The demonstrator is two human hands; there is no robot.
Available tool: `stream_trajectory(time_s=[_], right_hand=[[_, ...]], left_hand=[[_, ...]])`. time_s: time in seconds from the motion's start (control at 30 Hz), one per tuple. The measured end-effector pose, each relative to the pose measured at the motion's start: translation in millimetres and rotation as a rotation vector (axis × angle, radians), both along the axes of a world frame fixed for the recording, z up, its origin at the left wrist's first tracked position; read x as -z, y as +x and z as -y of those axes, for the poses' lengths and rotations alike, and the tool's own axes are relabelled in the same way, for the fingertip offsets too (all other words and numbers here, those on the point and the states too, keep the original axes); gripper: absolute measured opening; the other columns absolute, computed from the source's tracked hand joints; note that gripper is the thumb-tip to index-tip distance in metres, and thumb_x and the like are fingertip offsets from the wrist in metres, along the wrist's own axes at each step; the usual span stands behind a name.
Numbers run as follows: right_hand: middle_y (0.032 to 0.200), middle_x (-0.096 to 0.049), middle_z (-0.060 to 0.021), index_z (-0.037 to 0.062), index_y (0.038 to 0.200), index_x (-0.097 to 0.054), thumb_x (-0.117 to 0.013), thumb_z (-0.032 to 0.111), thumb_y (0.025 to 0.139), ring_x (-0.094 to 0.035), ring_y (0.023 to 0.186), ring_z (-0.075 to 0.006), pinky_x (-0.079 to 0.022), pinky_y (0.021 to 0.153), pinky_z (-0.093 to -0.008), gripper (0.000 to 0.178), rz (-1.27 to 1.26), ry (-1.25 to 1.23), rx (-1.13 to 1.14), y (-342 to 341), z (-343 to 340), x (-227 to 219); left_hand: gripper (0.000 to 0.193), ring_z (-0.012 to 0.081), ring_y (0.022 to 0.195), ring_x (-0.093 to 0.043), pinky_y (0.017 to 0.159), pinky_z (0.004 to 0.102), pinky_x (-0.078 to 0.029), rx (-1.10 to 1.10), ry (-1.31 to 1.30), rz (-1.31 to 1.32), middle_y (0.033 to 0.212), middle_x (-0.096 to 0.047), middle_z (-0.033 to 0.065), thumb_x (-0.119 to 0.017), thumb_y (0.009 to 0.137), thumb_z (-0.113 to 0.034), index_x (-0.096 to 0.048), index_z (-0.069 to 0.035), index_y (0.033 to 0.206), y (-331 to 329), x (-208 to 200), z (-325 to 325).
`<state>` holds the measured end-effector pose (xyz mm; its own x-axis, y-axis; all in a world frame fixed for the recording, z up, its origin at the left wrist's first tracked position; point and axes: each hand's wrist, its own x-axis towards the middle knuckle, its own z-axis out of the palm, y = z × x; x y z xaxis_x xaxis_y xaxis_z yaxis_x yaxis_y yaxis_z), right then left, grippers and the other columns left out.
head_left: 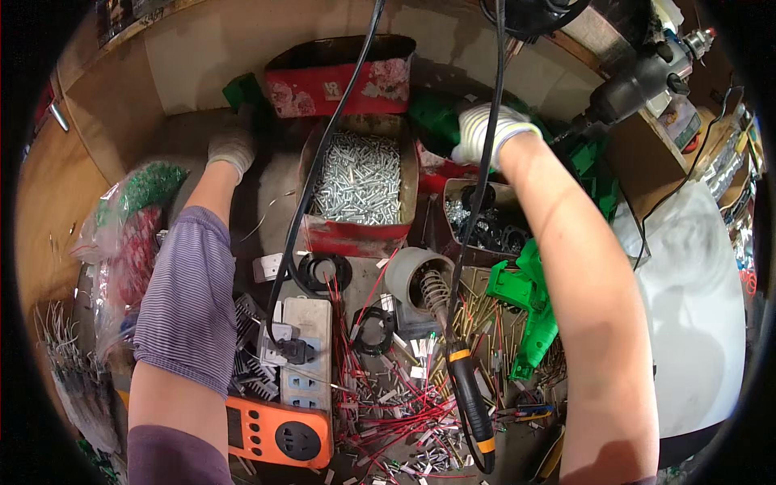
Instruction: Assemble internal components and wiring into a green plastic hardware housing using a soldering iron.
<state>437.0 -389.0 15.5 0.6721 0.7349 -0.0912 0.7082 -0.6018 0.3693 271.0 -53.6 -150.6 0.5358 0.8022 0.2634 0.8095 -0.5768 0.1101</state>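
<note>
My left hand (233, 149), in a pale work glove, reaches to the back left of the bench. A dark green plastic housing part (242, 94) stands up just beyond its fingers, and the hand appears closed around the shaded lower end. My right hand (491, 133), in a white glove with yellow and grey stripes, is at the back right. It lies over a dark green plastic piece (433, 121) among other green parts; its fingertips are hidden. Between the hands is a red-sided bin (358, 236) full of silver screws.
Another red bin (339, 93) stands behind. An electric screwdriver (470, 396) hangs on a cable in front. Nearby are a green housing (533, 323), red-wired parts (396, 412), a power strip (311, 347), an orange meter (279, 434) and a black power drill (638, 85).
</note>
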Motion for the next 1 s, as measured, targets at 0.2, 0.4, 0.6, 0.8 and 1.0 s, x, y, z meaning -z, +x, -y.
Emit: stream_trajectory(time_s=[0.2, 0.4, 0.6, 0.8, 1.0], right_hand=[[0.136, -0.06, -0.0136, 0.0105, 0.127, -0.066, -0.051, 0.011, 0.095, -0.057, 0.126, -0.0315, -0.048, 0.103, -0.0418, 0.035, 0.246, 0.227, 0.007, 58.4, 19.1, 33.7], [0.11, -0.068, -0.0198, 0.0065, 0.109, -0.067, -0.059, 0.015, 0.089, -0.065, 0.103, -0.0369, -0.053, 0.089, -0.0452, 0.023, 0.432, 0.306, -0.305, 75.9, 28.3, 36.5], [0.092, -0.07, -0.0147, 0.0092, 0.085, -0.067, -0.058, 0.014, 0.086, -0.068, 0.085, -0.0314, -0.054, 0.073, -0.0426, 0.011, 0.404, 0.611, -0.36, 45.3, 68.3, 34.6], [0.099, -0.059, -0.0141, 0.0051, 0.081, -0.058, -0.064, 0.015, 0.07, -0.06, 0.095, -0.0319, -0.053, 0.077, -0.0399, 0.016, 0.47, 0.643, -0.739, -41.0, 162.5, 28.5], [0.096, -0.064, -0.0191, 0.0039, 0.085, -0.063, -0.066, 0.008, 0.071, -0.062, 0.089, -0.04, -0.052, 0.077, -0.0483, 0.014, 0.359, 0.797, -0.373, -67.5, 277.2, 50.9]], left_hand=[[0.052, 0.0437, 0.117, -0.059, 0.096, 0.0524, -0.05, 0.004, -0.069, 0.035, 0.132, -0.057, 0.0244, -0.048, 0.096, -0.022, -0.03, -0.025, 0.144, 1.0, -13.4, 25.7], [0.054, 0.0414, 0.12, -0.058, 0.099, 0.0525, -0.048, 0.063, -0.071, 0.022, 0.136, -0.056, 0.0218, -0.046, 0.097, -0.029, -0.031, -0.027, 0.149, 6.1, -15.3, 26.7], [0.062, 0.0388, 0.124, -0.056, 0.101, 0.0486, -0.047, 0.016, -0.105, -0.017, 0.142, -0.052, 0.019, -0.051, 0.095, -0.03, -0.029, -0.029, 0.153, 12.4, -5.9, 10.1], [0.058, 0.0402, 0.127, -0.051, 0.105, 0.0461, -0.044, 0.269, 0.072, 0.13, 0.143, -0.05, 0.0197, -0.054, 0.095, -0.034, -0.037, -0.022, 0.149, -16.8, -2.4, -6.5], [0.054, 0.0408, 0.13, -0.048, 0.104, 0.0419, -0.043, 0.203, -0.094, 0.206, 0.141, -0.052, 0.0224, -0.056, 0.094, -0.025, -0.042, -0.01, 0.144, -10.5, -28.1, -19.0]])
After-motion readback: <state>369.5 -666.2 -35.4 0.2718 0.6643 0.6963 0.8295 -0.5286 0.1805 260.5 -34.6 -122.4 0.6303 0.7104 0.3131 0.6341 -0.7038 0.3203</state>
